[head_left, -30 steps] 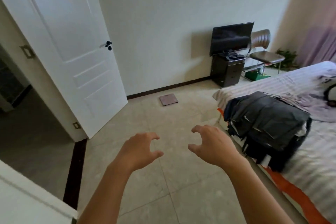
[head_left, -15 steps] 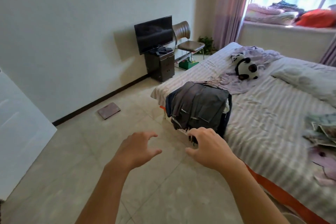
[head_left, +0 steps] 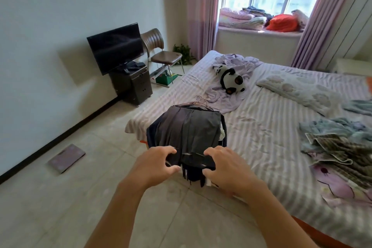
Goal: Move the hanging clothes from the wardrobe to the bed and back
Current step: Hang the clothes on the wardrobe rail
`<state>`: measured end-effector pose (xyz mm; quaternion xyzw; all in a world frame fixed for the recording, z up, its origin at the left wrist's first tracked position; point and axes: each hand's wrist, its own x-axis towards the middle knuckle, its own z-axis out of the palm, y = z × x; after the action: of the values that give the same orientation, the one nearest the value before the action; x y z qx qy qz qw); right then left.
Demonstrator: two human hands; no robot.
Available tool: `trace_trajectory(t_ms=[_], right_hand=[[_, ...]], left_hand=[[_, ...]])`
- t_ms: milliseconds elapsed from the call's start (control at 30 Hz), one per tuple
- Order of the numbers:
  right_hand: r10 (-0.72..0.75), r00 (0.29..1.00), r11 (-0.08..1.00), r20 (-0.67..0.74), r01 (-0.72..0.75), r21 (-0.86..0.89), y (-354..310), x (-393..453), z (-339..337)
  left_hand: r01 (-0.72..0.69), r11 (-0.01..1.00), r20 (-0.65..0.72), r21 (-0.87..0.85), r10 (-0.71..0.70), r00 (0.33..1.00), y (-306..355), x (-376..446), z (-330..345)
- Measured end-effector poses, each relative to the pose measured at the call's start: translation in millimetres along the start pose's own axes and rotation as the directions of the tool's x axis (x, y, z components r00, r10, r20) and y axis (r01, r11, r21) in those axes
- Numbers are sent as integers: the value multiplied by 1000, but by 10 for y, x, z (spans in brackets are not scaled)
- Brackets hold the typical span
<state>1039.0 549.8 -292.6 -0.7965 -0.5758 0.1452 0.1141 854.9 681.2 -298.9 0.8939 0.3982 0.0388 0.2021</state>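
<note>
The left hand (head_left: 155, 164) and the right hand (head_left: 227, 165) both curl their fingers around the near end of a stack of dark hanging clothes (head_left: 188, 131), which lies on the edge of the striped bed (head_left: 267, 137) with its hangers (head_left: 198, 102) pointing away. Beyond it a plush panda (head_left: 231, 79) rests on a lilac sheet (head_left: 231, 94); a television (head_left: 115, 47) and a chair (head_left: 161, 50) stand by the wall.

The clothes (head_left: 189, 127) are dark matt cloth, on thin metal hangers (head_left: 199, 102). The bed (head_left: 271, 127) wears a soft striped cotton-like sheet (lilac and white, lightly creased). The floor (head_left: 60, 197) is smooth tile with a dull sheen. The TV (head_left: 115, 47) has a glossy black screen. The chair (head_left: 159, 50) looks like ribbed brown leatherette on shiny metal legs.
</note>
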Motion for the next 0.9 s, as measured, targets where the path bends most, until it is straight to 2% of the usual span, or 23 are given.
trace_trajectory(t_ms=[367,767,900], right_hand=[[79,997,997,-23,-79,21,453,1384,-148],[-2,1000,1000,19,3,-29,1351,3228,-484],[15,999,1000,30,-14,-22,1571,3683,-575]], left_hand=[[-60,998,69,6,59,996,-164,1582,-117],[39,999,71,-6,-39,997,-7,3445,-39],[66,998,69,6,-66,995,-13,3922,-64]])
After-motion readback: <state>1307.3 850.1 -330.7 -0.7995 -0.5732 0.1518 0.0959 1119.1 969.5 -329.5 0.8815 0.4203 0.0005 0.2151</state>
